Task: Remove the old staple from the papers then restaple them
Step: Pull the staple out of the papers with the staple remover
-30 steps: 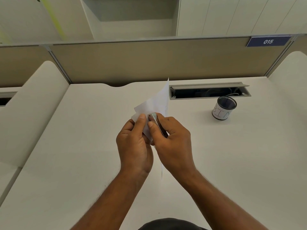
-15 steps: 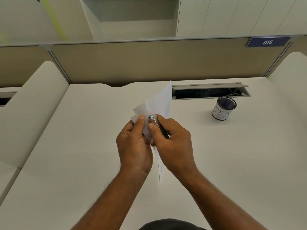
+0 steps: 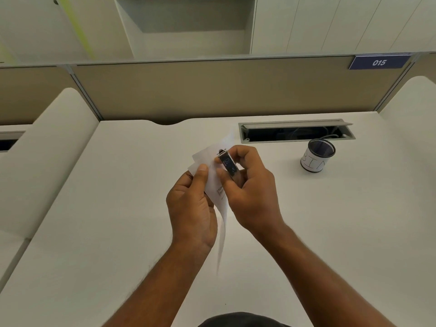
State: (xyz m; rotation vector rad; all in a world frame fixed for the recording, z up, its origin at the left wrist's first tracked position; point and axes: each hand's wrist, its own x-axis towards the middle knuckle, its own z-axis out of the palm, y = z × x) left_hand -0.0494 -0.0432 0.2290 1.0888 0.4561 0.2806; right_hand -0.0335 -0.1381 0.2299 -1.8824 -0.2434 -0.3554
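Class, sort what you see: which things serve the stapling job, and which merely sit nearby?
In use: white printed papers, small silver metal stapler, left hand, right hand.
Lying about: dark mesh cup with white label, grey cable tray, blue "015" sign.

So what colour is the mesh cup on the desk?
Dark mesh cup with a white band around it, hand-lettered; head view.
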